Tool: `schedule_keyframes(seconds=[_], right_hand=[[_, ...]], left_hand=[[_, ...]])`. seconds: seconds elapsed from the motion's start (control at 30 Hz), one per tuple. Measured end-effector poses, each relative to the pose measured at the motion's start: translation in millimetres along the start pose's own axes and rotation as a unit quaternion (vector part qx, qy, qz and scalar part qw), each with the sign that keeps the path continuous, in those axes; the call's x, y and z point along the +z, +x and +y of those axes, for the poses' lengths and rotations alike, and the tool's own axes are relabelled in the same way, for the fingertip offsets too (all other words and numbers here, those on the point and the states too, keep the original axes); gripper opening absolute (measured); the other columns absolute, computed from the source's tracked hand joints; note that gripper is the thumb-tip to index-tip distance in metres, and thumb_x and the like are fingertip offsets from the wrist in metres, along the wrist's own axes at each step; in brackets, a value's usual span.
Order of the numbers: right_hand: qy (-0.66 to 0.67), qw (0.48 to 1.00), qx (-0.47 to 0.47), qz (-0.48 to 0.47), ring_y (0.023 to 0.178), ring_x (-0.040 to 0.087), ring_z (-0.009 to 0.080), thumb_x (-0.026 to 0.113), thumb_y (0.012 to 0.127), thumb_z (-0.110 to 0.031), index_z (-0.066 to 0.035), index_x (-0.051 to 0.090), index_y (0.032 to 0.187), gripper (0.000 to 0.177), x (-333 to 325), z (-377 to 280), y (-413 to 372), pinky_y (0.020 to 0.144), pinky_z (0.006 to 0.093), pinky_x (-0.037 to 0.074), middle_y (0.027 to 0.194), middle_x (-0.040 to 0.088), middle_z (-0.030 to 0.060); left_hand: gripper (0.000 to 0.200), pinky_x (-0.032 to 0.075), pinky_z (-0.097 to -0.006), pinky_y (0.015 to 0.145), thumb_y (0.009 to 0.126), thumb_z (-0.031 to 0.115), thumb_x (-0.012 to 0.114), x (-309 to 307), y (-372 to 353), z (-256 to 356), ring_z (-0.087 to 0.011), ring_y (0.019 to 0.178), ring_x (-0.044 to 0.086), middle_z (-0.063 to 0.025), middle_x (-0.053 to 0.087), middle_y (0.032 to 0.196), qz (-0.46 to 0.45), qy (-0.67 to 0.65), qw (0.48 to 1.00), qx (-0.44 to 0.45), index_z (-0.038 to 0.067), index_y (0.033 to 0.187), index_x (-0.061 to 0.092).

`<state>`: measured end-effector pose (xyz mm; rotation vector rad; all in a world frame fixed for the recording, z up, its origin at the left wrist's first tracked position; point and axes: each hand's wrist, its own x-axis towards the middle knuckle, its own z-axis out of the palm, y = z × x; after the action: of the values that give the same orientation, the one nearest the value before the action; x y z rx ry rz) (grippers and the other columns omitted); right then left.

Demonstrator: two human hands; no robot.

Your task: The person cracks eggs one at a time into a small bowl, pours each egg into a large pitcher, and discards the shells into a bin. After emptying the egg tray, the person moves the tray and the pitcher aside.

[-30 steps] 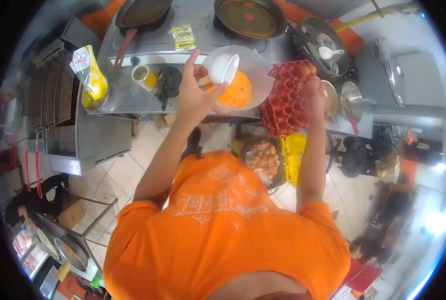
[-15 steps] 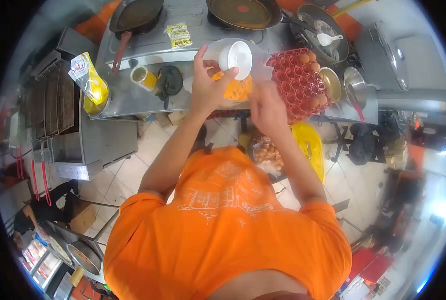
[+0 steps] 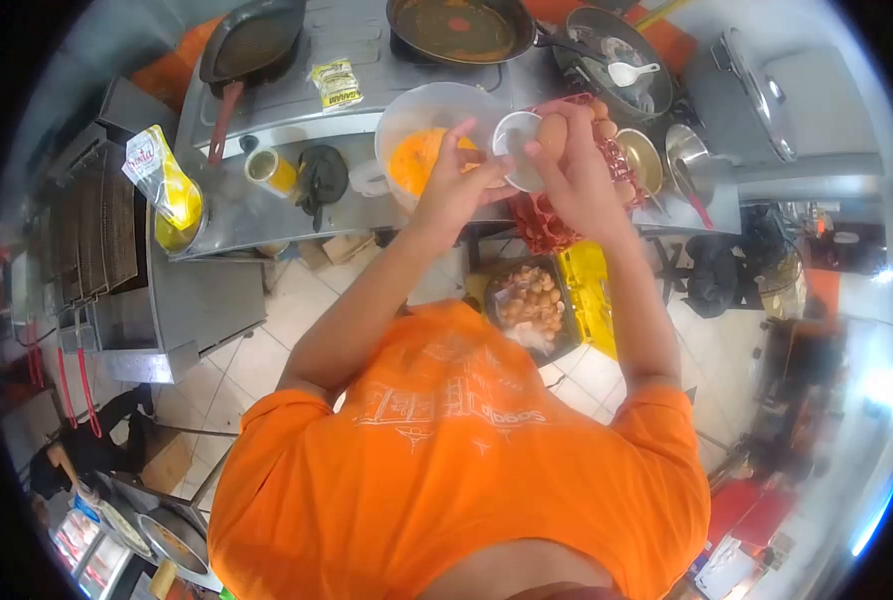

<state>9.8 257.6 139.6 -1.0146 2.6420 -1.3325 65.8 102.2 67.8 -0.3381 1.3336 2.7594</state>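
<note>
My left hand [image 3: 458, 190] grips the side of a small white bowl [image 3: 514, 132], whose opening faces up. In the fingers of my right hand [image 3: 581, 180] is a brown egg [image 3: 550, 136], held right at the bowl's rim. Just left of the bowl stands a large translucent pitcher [image 3: 391, 118] with orange-yellow egg [image 3: 414, 160] inside; my left fingers overlap it in this view. Partly hidden under my right hand, a red egg tray [image 3: 538, 228] carries several brown eggs.
Two pans, a square one [image 3: 251, 45] and a round one [image 3: 463, 28], sit on the stove behind. A yellow packet [image 3: 336, 85], an open can [image 3: 269, 170] and metal bowls [image 3: 638, 160] stand around. Below the counter, a bin [image 3: 531, 305] holds eggshells.
The white bowl has moved right and down, away from over the pitcher. My right hand has gone up and right and now holds an egg at the bowl.
</note>
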Motion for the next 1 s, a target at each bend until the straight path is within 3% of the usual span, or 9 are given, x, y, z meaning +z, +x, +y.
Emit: schedule_keyframes(seconds=[0.4,0.53,0.63,1.0], right_hand=[[-0.137,0.99,-0.014,-0.025,0.096,0.062,0.0481,0.06,0.096,-0.019,0.003,0.042,0.116,0.035,-19,-2,5,0.081,0.0494,0.049,0.105,0.063,0.0275],[-0.176,0.984,-0.025,-0.02,0.096,0.062,0.0486,0.06,0.097,-0.018,0.002,0.042,0.118,0.035,-23,1,4,0.08,0.0498,0.049,0.105,0.062,0.0275],[-0.148,0.989,0.024,-0.007,0.095,0.062,0.049,0.059,0.097,-0.018,0.0,0.041,0.12,0.033,-27,0,2,0.079,0.0505,0.049,0.104,0.062,0.0282],[-0.165,0.986,-0.024,-0.015,0.093,0.063,0.0471,0.055,0.101,-0.022,-0.001,0.044,0.117,0.029,-52,-2,4,0.078,0.0502,0.049,0.093,0.065,0.0248]], left_hand=[[0.085,0.058,-0.0426,0.096,0.094,0.01,0.068,18,2,-19,-0.0241,0.114,0.06,-0.016,0.051,0.12,-0.013,-0.027,0.999,-0.02,0.006,0.154,0.009],[0.085,0.058,-0.0428,0.096,0.094,0.01,0.068,23,3,-21,-0.0246,0.114,0.06,-0.0164,0.051,0.121,-0.011,-0.03,0.999,-0.021,0.005,0.154,0.008],[0.085,0.058,-0.0428,0.096,0.094,0.01,0.067,25,4,-24,-0.0243,0.114,0.06,-0.0161,0.051,0.12,-0.007,-0.037,0.999,-0.019,0.005,0.154,0.007],[0.082,0.058,-0.0438,0.095,0.094,0.007,0.065,37,4,-33,-0.0224,0.112,0.06,-0.014,0.052,0.117,-0.022,-0.018,0.999,-0.032,0.007,0.154,0.009]])
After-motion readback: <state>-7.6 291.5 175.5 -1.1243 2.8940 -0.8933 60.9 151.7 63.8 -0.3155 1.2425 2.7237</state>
